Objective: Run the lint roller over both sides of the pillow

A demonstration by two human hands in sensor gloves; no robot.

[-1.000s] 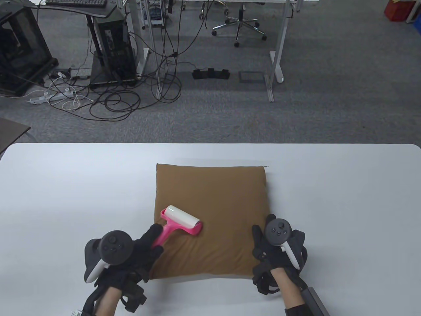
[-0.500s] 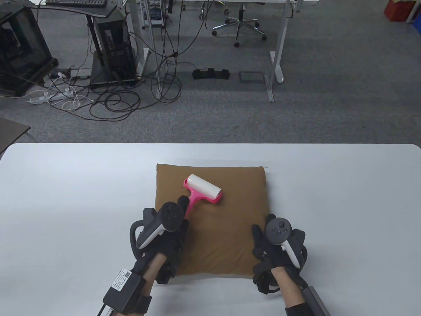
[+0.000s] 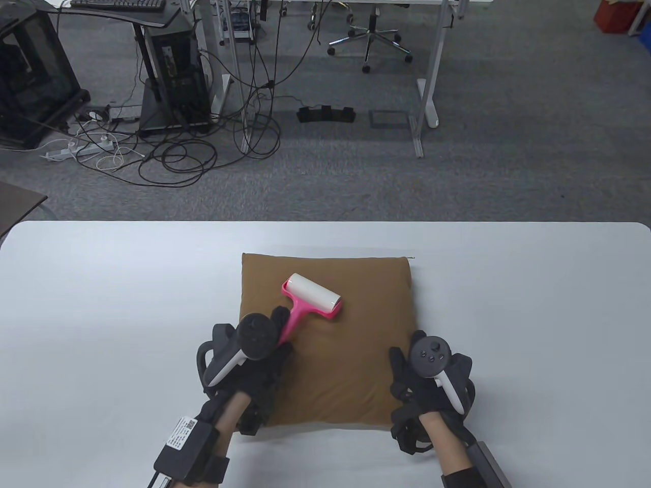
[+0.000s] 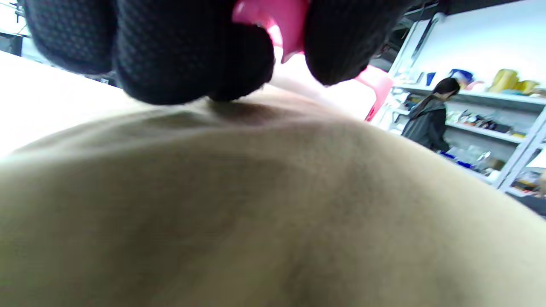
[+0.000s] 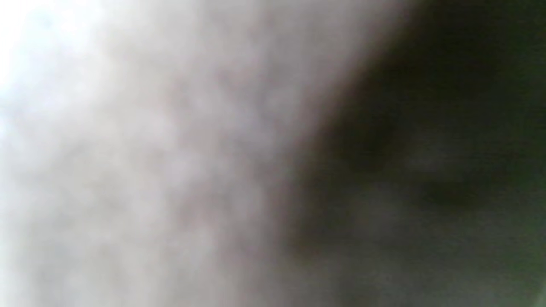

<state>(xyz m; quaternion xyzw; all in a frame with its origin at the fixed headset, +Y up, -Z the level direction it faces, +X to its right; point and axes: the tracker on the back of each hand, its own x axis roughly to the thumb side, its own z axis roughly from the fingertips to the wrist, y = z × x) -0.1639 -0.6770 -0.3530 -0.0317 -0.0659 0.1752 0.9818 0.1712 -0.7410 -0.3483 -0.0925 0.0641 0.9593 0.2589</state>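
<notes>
A brown square pillow (image 3: 351, 345) lies flat on the white table (image 3: 101, 305). My left hand (image 3: 269, 345) grips the pink handle of a lint roller (image 3: 310, 300), whose white roll rests on the pillow's upper left part. In the left wrist view my gloved fingers (image 4: 170, 47) wrap the pink handle (image 4: 277, 21) just above the pillow (image 4: 256, 213). My right hand (image 3: 422, 376) rests at the pillow's right edge, near its front corner; how its fingers lie is hidden under the tracker. The right wrist view is a blur.
Beyond the table's far edge lies grey carpet with cables (image 3: 178, 152), a computer stand (image 3: 173, 81), desk legs (image 3: 427, 76) and an office chair base (image 3: 368, 43). In the left wrist view a person (image 4: 431, 115) stands by shelves.
My left hand rolled the lint roller from the pillow's near left part up toward its far edge, then drew it back slightly. My right hand stayed put.
</notes>
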